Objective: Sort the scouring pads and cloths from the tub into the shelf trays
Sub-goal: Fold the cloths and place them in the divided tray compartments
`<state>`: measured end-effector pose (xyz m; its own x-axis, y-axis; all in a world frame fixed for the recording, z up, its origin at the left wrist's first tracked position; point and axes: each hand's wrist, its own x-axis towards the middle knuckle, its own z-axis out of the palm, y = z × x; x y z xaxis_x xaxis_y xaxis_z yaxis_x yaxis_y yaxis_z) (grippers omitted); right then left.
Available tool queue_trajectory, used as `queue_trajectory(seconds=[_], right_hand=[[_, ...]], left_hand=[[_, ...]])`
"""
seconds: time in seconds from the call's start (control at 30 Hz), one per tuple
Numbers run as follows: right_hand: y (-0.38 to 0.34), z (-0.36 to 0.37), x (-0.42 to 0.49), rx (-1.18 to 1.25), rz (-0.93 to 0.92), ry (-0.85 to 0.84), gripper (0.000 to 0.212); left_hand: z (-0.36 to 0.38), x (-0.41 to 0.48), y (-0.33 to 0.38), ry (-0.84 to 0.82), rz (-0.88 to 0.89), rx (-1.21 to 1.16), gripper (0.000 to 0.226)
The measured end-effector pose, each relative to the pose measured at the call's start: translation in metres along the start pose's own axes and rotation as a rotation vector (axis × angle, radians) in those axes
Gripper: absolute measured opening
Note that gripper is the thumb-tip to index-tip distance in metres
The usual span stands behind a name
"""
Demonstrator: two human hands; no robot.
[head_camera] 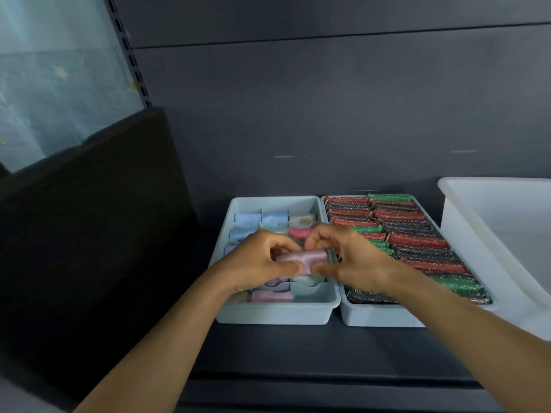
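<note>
**Entry: cloth (301, 259), lilac, rolled.**

- Location: the cloth is hanging between the two grips, just above the near-middle cells of the cloth tray (277, 312). It is not resting in any cell.
- Long axis: the roll is lying left to right and roughly level, with one end toward each grip. It is running the same way as the rolls already stowed.
- Left hand (261, 259): this grip is clamping the roll's left end, with the thumb pressing along the near side and the fingers curling over the top.
- Right hand (350, 257): this grip is pinching the right end likewise, thumb on the near side and fingers arching over the far side.
- Nearness: both hands are equally close, and the thumbs are almost meeting at the roll's middle.
- Pose: both forearms are reaching forward and converging over the shelf (298, 353). The wrists are level and the palms are turning inward and down.
- Beyond the grip, leftward: blue rolls (246, 219) are sitting in their cells.
- Nearer than the grip: a pink roll (271, 296) is lying in the front row.
- Directly beneath the grip: the hands are covering these cells, so whether any are vacant cannot be told.
- Right of the grip: the pad tray (378, 318) is touching the cloth tray and is packed with red, green and dark pads (417, 242).
- Farther right: the tub (465, 222) is showing nothing inside its visible part.
- Judgement: the roll is probably being seated. The coming move is likely going straight down with the axis unchanged.
</note>
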<state>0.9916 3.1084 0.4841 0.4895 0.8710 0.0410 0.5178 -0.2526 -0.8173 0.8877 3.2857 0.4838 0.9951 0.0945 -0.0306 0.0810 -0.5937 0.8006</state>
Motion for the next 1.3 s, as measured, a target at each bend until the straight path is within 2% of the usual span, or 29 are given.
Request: queue_trajectory(seconds=[0.23,0.43,0.57,0.67,0.87,1.03,1.13,1.3], right_hand=[[0.015,0.008,0.001,-0.236,0.062,-0.001,0.027],[0.012,-0.008,-0.005,-0.384,0.110,-0.148,0.033],[0.023,-0.013,-0.003,-0.434,0.075,-0.074,0.047],[0.032,-0.010,-0.004,-0.430,0.040,-0.029,0.044],[0.040,-0.010,-0.001,-0.424,0.009,-0.001,0.029],[0.032,-0.010,-0.005,-0.515,-0.002,-0.059,0.013],[0.018,-0.004,-0.010,-0.646,-0.001,-0.120,0.016],[0.006,0.004,-0.007,-0.831,0.054,-0.238,0.026]], left_hand=[[0.016,0.013,-0.018,-0.096,-0.025,0.008,0.016],[0.027,0.019,-0.027,-0.129,-0.017,0.038,0.017],[0.031,0.020,-0.029,-0.073,-0.026,0.013,0.020],[0.035,0.017,-0.029,-0.021,-0.030,0.040,0.019],[0.038,0.013,-0.012,-0.059,0.062,0.431,0.011],[0.042,0.022,-0.001,-0.142,0.124,0.693,0.014],[0.043,0.024,0.000,-0.151,0.142,0.753,0.013],[0.036,0.020,-0.005,-0.218,0.079,0.677,0.015]])
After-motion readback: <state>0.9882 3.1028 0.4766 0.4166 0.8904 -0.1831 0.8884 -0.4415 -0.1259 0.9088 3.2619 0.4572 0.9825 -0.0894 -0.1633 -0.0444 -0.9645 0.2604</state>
